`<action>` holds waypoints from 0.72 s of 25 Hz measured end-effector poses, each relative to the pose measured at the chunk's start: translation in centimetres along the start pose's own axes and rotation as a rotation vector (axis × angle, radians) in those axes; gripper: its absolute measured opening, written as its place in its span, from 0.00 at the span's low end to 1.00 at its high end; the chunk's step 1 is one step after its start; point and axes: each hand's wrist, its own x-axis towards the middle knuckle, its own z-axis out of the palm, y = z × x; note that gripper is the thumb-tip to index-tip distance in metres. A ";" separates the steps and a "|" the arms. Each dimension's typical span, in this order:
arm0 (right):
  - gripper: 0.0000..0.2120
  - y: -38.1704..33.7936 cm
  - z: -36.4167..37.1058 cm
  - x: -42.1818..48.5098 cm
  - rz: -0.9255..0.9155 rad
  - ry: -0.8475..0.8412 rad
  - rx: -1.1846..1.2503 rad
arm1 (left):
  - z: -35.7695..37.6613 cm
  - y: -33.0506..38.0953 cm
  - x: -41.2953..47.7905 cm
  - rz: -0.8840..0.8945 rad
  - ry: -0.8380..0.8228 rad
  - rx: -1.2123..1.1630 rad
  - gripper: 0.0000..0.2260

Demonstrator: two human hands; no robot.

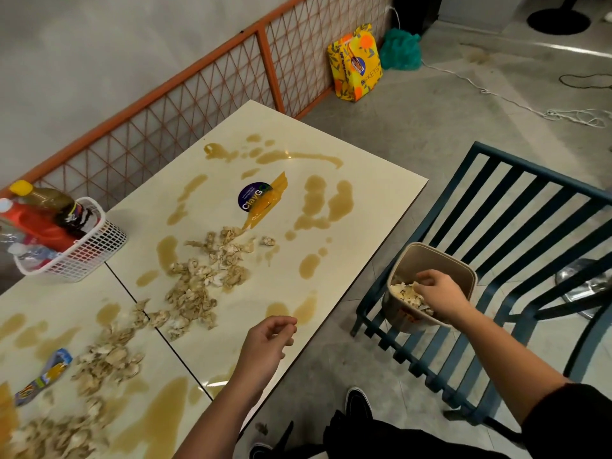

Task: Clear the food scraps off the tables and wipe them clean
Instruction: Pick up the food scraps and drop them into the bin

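Pale food scraps (202, 276) lie strewn over two cream tables (381, 190) that stand edge to edge, among brown liquid spills (324, 203). A beige tub (430, 256) sits on a dark slatted chair (516, 207) to the right of the tables and holds scraps. My right hand (440, 289) reaches into the tub with its fingers curled over the scraps there. My left hand (265, 342) hovers over the near table edge, fingers loosely curled, holding nothing that I can see.
A white basket (96, 253) with bottles stands at the tables' left edge. A yellow wrapper (268, 200) and a round sticker lie mid-table, and a blue wrapper (46, 376) lies at the near left. An orange mesh fence (198, 94) runs behind. Bags and cords lie on the floor.
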 end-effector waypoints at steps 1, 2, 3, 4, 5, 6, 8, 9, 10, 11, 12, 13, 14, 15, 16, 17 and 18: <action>0.13 -0.9 1.4 -0.7 -0.023 -0.042 0.013 | -0.4 -0.2 -0.3 -0.010 0.001 0.000 0.07; 0.12 -1.9 2.9 -1.6 -0.055 -0.085 0.006 | -1.1 -0.6 -0.7 -0.018 0.004 -0.001 0.07; 0.11 -2.8 4.9 -2.4 -0.098 -0.128 -0.005 | -1.9 -1.1 -1.2 -0.025 0.013 -0.006 0.07; 0.11 -4.0 6.9 -3.4 -0.145 -0.174 -0.035 | -3.0 -1.6 -1.7 -0.032 0.029 -0.017 0.07; 0.10 -5.0 8.9 -4.3 -0.191 -0.216 -0.060 | -4.0 -2.2 -2.1 -0.042 0.047 -0.027 0.07; 0.09 -6.1 10.7 -5.4 -0.231 -0.260 -0.088 | -4.9 -2.8 -2.4 -0.055 0.071 -0.041 0.07; 0.07 -8.6 14.6 -7.3 -0.326 -0.345 -0.145 | -7.5 -4.5 -3.4 -0.085 0.145 -0.098 0.07; 0.06 -9.9 16.3 -8.3 -0.377 -0.381 -0.180 | -8.9 -5.5 -4.0 -0.102 0.182 -0.130 0.07; 0.06 -11.2 17.9 -9.3 -0.416 -0.423 -0.220 | -10.3 -6.5 -4.6 -0.117 0.218 -0.160 0.07; 0.06 -12.5 19.6 -10.4 -0.449 -0.461 -0.253 | -11.8 -7.9 -5.2 -0.127 0.250 -0.189 0.07; 0.06 -13.7 21.4 -11.5 -0.476 -0.492 -0.288 | -13.5 -9.4 -5.9 -0.131 0.277 -0.216 0.07; 0.06 -14.7 23.1 -12.5 -0.505 -0.503 -0.324 | -15.1 -10.9 -6.6 -0.135 0.296 -0.241 0.06; 0.06 -15.5 24.4 -13.4 -0.522 -0.508 -0.349 | -16.6 -12.2 -7.1 -0.142 0.313 -0.265 0.06; 0.06 -16.1 25.7 -14.2 -0.543 -0.512 -0.380 | -18.0 -13.4 -7.6 -0.148 0.336 -0.287 0.06; 0.06 -16.9 27.5 -15.3 -0.570 -0.524 -0.419 | -19.8 -14.9 -8.3 -0.156 0.365 -0.310 0.06; 0.06 -17.5 29.4 -16.4 -0.604 -0.538 -0.471 | -21.6 -16.5 -9.1 -0.167 0.395 -0.328 0.05; 0.06 -18.2 31.4 -17.6 -0.643 -0.557 -0.521 | -23.4 -18.1 -9.9 -0.175 0.424 -0.345 0.05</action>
